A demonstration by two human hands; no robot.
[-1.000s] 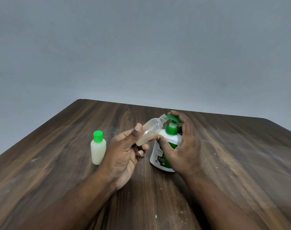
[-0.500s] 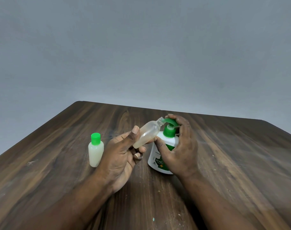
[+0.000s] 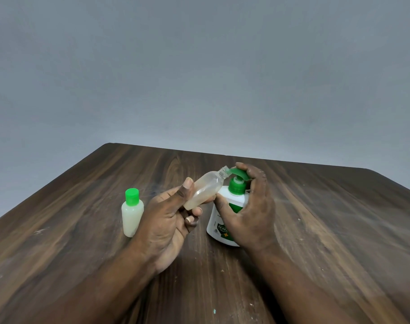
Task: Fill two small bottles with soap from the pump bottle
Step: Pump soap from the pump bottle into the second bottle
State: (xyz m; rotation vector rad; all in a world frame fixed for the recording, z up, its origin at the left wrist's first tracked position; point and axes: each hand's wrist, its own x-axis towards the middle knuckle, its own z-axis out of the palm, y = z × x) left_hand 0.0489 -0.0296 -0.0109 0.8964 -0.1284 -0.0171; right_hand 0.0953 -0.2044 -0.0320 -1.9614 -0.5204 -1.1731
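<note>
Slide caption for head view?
Left hand holds uncapped clear bottle at white pump bottle's green nozzle, right hand on pump; green-capped milky bottle aside.

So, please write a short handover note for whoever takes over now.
Left hand holds the small clear uncapped plastic bottle tilted, its mouth at the pump spout.
Right hand grips the white pump bottle with green pump, fingers over the pump head.
Done: the small green-capped bottle of whitish soap stands on the dark wooden table.
Left: fill the clear bottle, cap it; its cap is not visible.
</note>
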